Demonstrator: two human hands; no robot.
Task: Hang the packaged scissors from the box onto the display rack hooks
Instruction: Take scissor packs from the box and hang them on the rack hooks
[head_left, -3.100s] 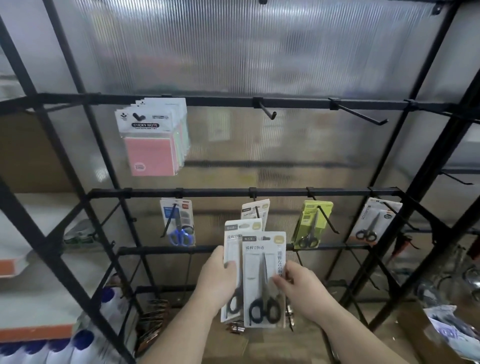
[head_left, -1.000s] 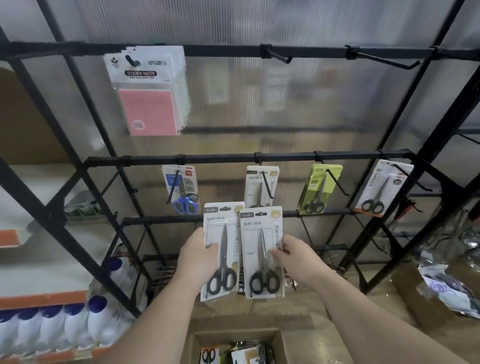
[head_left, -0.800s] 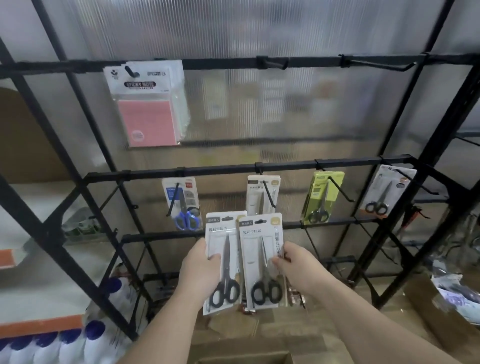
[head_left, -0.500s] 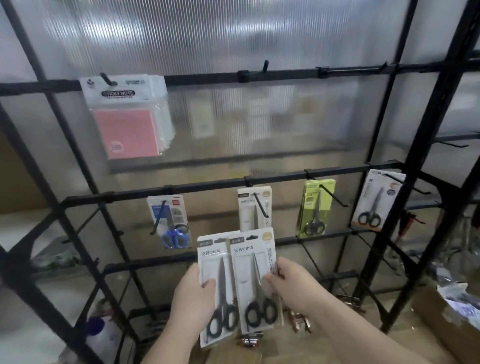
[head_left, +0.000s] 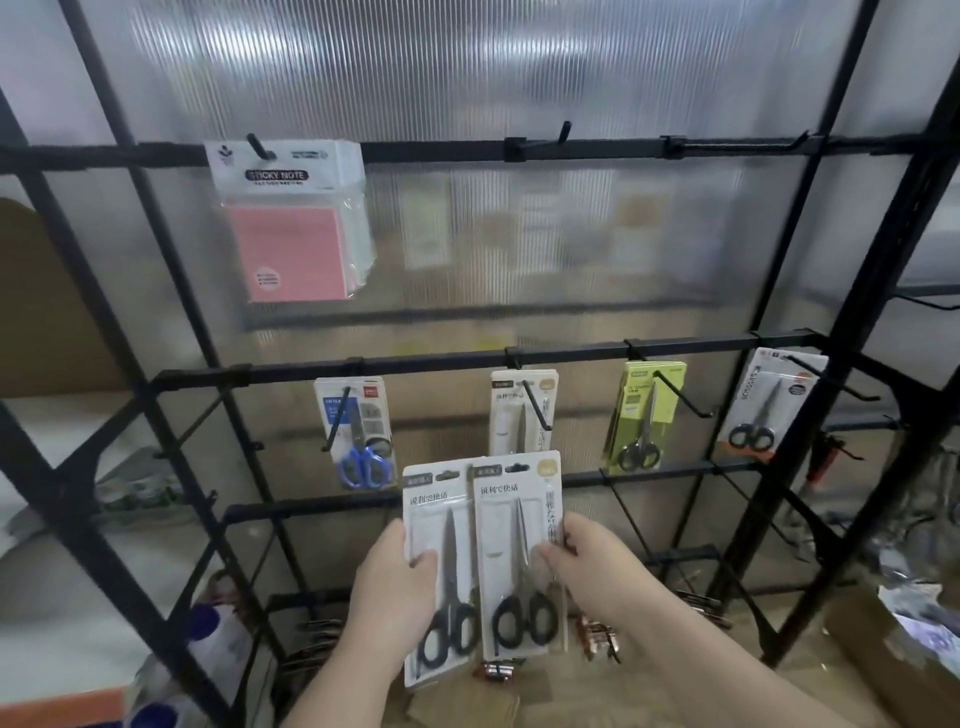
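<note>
Now both hands are raised in front of the display rack (head_left: 571, 354), one pack in each. The left hand (head_left: 395, 587) grips the left scissors pack (head_left: 436, 506) by its left edge, with the thumb on the front and the fingers curled behind. The right hand (head_left: 587, 566) pinches the right scissors pack (head_left: 511, 506) at its right edge, thumb on the front. Both packs are upright with their hang slots at the top. They overlap a little, the right one in front. Neither is on a hook yet. They sit just below the middle hook (head_left: 535, 415), which already carries a matching white pack (head_left: 506, 410). The blue-handled pack (head_left: 358, 431) and the green pack (head_left: 644, 415) hang on the hooks to either side. I can't make out the box.

The step in hand is probably threading one pack onto the middle hook, since the design matches. To do it well:
- Hang one pack at a time and pull the other aside and down so its card doesn't snag.
- Raise the pack until its slot lines up with the hook's free tip, with the card face square to the hook.
- The card looks thin and will likely flex, so a grip nearer the top gives better aim.
- Push the slot over the tip, then slide the pack back toward the rail until it sits against the hanging pack.
- Go gently, because a bump could swing or lift off the pack already there.
</note>
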